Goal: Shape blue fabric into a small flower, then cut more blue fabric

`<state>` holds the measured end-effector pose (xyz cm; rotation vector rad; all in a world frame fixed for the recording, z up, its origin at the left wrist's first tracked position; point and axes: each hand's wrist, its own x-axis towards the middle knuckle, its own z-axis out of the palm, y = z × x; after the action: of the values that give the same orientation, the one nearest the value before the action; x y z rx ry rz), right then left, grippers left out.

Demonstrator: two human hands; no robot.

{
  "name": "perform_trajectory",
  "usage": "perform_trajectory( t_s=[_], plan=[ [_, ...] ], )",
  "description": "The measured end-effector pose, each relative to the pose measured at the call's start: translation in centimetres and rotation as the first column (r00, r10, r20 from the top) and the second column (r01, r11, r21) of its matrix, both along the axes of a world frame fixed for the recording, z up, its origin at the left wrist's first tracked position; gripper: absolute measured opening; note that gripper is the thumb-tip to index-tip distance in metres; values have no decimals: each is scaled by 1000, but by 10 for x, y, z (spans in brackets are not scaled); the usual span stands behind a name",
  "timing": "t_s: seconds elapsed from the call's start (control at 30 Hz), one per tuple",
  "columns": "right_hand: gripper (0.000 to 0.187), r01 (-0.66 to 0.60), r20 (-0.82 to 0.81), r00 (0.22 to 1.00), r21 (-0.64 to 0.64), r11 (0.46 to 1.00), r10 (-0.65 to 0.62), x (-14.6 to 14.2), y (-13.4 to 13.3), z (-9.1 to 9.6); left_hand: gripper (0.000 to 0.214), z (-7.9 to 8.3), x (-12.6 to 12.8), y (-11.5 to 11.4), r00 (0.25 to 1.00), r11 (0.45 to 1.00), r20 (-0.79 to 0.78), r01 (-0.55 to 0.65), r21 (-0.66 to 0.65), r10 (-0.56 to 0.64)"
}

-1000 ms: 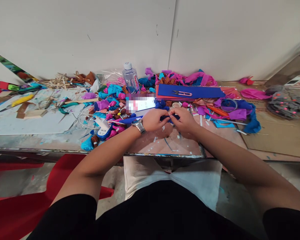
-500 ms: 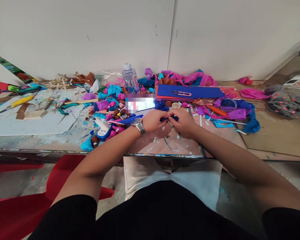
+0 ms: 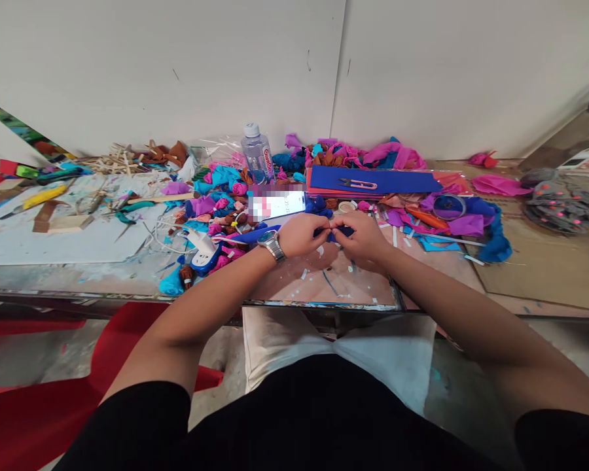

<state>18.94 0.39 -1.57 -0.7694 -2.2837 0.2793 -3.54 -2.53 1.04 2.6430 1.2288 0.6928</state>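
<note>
My left hand [image 3: 302, 235], with a watch [image 3: 271, 246] on its wrist, is closed with thumb and finger pinched. Opposite it, my right hand [image 3: 362, 235] pinches too, and the fingertips of both meet. Between them is a small piece of dark blue crepe paper [image 3: 344, 231], mostly covered by the fingers. Just beyond my hands lie a roll of tape [image 3: 346, 207] and a lit phone [image 3: 289, 203]. Behind these, pink-handled thread snips [image 3: 357, 184] rest on a stack of blue and red paper sheets [image 3: 397, 182].
A water bottle [image 3: 258, 157] stands by the wall among crumpled crepe paper rosettes. To the left are a power strip [image 3: 205, 260] with a white cable, pliers [image 3: 136, 207] and a yellow utility knife [image 3: 45, 195]. Another tape roll [image 3: 449, 207] lies at the right. The table edge [image 3: 324, 304] runs before me.
My fingertips have shifted slightly on the dark blue crepe paper and are closer together. Less of it shows at the right hand. The view has moved a little.
</note>
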Motion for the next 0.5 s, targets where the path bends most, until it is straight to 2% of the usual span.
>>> perform_trajectory(
  t_s=[0.3, 0.5],
  plan=[
    [9, -10, 1, 1000, 7, 1000, 10, 0, 1, -1, 27, -1, 0, 0, 999, 999, 16, 33, -31, -33],
    [13, -3, -21, 1000, 8, 1000, 3, 1, 1, -1, 28, 0, -1, 0, 1000, 999, 25, 6, -48, -5]
  ],
)
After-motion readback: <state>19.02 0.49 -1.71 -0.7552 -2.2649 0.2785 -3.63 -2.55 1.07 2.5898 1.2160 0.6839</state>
